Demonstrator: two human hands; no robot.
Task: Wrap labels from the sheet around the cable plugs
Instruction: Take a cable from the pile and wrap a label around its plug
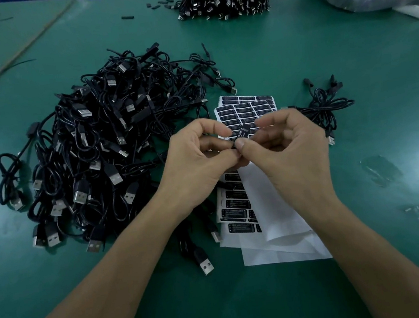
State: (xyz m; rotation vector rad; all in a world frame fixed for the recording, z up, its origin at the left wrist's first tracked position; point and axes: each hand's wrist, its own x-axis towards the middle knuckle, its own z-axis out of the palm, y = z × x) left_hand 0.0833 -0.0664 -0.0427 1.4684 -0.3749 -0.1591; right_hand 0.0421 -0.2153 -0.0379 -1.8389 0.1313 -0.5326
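The left hand [198, 160] and right hand [289, 149] are meeting fingertip to fingertip in the middle of the frame, both curled tight. The left is pinching the plug [233, 145], mostly hidden between the thumbs. The right is pinching the label [244, 131], which is standing up from the pinch and leaning toward the upper right. Its long axis seems to be crossing the plug's, though fingers are covering the joint. The free flap is lying on the right hand's side, so that hand looks better placed to fold it round. The label sheet [249, 106] is lying just beneath the hands, and the pile of cables [102, 151] is sprawling to the left.
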